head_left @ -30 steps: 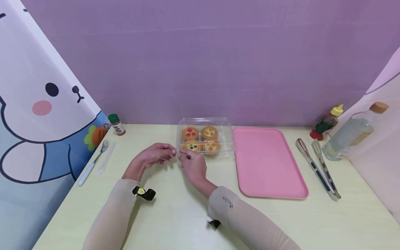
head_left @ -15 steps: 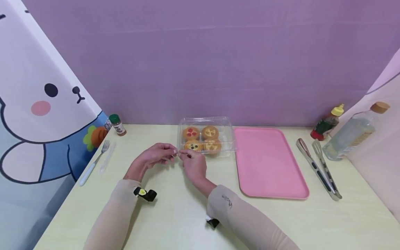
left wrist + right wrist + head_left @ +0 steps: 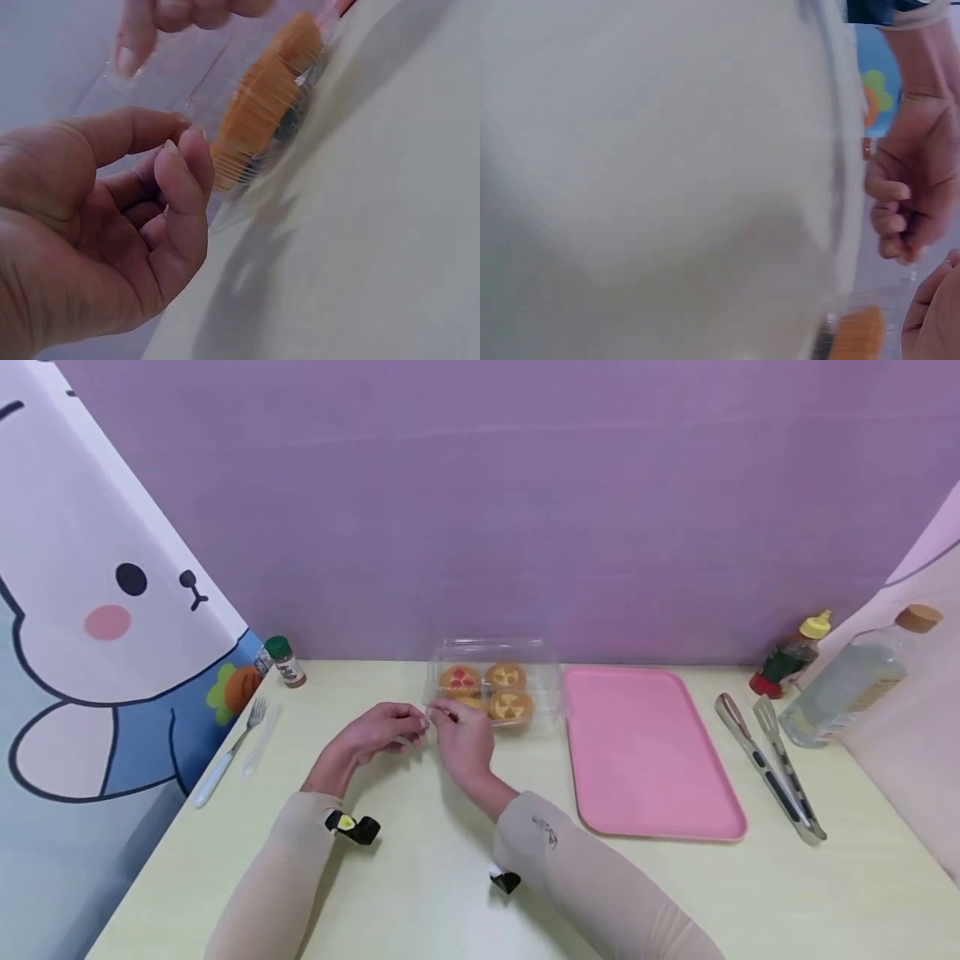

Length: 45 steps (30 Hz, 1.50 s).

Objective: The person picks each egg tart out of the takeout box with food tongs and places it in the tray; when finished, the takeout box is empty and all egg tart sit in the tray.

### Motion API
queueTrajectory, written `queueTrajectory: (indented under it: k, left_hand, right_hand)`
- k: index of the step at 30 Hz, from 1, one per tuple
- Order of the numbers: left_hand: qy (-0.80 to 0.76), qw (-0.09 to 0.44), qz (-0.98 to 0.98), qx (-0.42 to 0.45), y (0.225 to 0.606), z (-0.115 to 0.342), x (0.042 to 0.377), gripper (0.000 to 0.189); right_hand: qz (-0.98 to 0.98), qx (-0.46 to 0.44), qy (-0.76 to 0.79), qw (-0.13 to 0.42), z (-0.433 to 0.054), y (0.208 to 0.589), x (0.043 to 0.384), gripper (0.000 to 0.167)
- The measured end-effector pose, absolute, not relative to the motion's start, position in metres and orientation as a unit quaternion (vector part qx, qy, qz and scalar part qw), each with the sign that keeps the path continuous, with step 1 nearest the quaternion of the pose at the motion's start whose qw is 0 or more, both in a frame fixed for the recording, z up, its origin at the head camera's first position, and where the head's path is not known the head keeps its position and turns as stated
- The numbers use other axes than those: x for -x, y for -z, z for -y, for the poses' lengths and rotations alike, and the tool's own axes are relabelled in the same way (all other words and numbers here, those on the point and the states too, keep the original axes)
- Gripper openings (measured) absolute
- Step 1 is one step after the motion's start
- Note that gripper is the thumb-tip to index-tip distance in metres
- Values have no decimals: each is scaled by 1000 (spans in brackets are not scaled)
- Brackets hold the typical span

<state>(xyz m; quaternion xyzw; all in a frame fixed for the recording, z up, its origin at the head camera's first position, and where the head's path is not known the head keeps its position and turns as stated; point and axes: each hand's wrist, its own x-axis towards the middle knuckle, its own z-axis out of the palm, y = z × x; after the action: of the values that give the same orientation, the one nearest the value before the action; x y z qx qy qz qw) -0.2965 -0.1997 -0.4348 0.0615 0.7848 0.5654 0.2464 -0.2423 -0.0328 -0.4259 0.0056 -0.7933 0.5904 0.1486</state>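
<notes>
At the right hand point(image 3: 467, 742), ribbed clear-plastic box point(image 3: 546, 689), round pastries point(image 3: 511, 705)

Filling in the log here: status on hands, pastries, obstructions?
Left hand and right hand pinching clear container, near left corner. Pastries inside. Right hand partly hides one from head view.

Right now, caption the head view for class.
Bare hands at a clear plastic box of round golden pastries beside a pink rectangular tray.

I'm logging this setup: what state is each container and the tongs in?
Clear rectangular plastic box, holding golden pastries, lid closure unclear
Small green-lidded jar, lid on
Small yellow-topped dark bottle, top on
Tall clear brown-stoppered bottle, stopper in
Long silver metal tongs, spread open
</notes>
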Motion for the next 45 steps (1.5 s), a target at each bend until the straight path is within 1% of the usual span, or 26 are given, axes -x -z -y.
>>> queueTrajectory:
  k: [3,9,15,21,25,33,40,45]
  left_hand:
    - [-556,247,-792,-56,436,201,297,26]
    - [-566,268,-778,-51,441,203,298,26]
    - [-580,276,-765,-47,436,201,295,30]
    - [-579,270,-768,-43,433,199,294,24]
    - [-578,265,-770,-41,433,198,295,21]
    - [-573,266,-774,-44,433,197,296,17]
    - [-571,268,-775,-45,436,197,296,21]
    - [-571,267,-775,-46,438,198,297,20]
  right_hand:
    - [795,-5,-588,147,33,421,243,10]
    - [796,-7,-589,136,31,424,239,9]
    - [797,-31,-582,160,29,422,240,11]
    - [799,-59,-570,179,26,413,247,12]
    - [789,-63,-584,181,25,402,252,11]
    - [757,-44,-631,165,24,384,259,9]
    - [736,-32,-659,151,23,374,262,9]
    - [736,-30,-661,144,22,366,265,9]
